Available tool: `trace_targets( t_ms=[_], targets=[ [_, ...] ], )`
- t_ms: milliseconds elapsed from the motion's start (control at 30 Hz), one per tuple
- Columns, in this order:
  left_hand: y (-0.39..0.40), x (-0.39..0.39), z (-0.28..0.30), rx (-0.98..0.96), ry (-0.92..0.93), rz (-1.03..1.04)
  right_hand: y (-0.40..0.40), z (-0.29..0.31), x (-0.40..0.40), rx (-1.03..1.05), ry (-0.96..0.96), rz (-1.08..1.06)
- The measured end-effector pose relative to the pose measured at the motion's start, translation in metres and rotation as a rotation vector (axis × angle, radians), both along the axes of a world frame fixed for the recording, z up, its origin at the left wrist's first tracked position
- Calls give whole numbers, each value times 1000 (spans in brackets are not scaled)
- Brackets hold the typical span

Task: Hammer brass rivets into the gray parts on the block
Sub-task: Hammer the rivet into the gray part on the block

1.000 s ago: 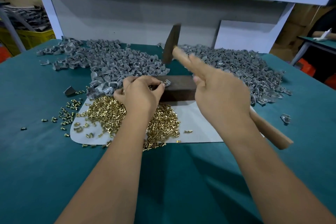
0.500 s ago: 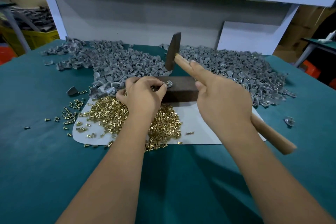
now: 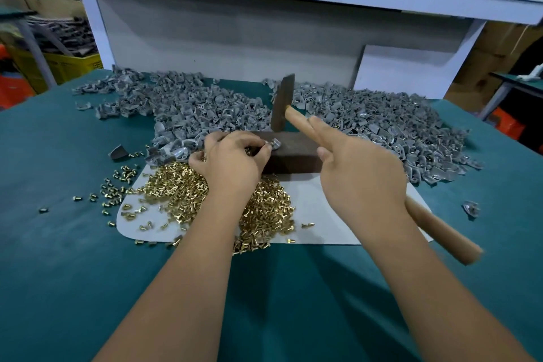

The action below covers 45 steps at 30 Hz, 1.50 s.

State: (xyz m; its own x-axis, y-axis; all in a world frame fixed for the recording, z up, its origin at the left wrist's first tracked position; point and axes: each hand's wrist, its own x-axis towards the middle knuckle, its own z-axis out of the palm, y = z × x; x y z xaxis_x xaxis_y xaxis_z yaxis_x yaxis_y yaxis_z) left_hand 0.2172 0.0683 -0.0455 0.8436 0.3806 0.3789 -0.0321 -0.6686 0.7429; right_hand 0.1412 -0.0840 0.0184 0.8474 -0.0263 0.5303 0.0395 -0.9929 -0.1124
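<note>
While the teal table [image 3: 73, 288] carries everything, two broad heaps of gray parts [image 3: 205, 103] spread across its far side, and a white sheet [image 3: 329, 223] nearer the person bears the mound of brass rivets [image 3: 173, 188], with strays scattered off its left edge. On the sheet's far edge lies the dark block [image 3: 293, 153]. The right hand [image 3: 364, 182] grips the wooden handle of the hammer [image 3: 282, 106], forefinger stretched along the shaft; the dark head stands just behind the block. The left hand [image 3: 232, 159] pinches one gray part [image 3: 275, 143] at its fingertips, holding it on the block's top. Compared with half a second ago the hammer head sits lower and closer to the block, while the left hand has scarcely shifted. Whether a rivet sits in the pinched part cannot be made out: the fingers cover it. The hammer's lower shaft is hidden behind the right wrist, and its butt end is blurred.
</note>
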Motion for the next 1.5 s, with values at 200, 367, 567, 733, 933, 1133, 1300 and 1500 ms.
trace_targets(
  t_ms=[200,367,567,733,933,1133,1300,1500],
  targets=[
    [2,-2,0,28,22,-34,-2,1,5,-5,55,69],
    [4,-6,10,-77,62,-127,0,10,27,347,75,80],
    [7,-16,22,-322,-14,-333,5,-14,45,408,270,12],
    [9,-14,21,-379,-36,-372,2,-20,52,352,295,42],
    [7,-15,24,-418,-30,-409,4,-11,48,226,217,-12],
    [7,-17,23,-304,-87,-463,31,7,46,403,-14,150],
    [7,-19,22,-229,-186,-454,48,-7,57,591,189,171],
    [4,-16,17,-161,-187,-438,48,-25,58,556,128,143]
  ],
)
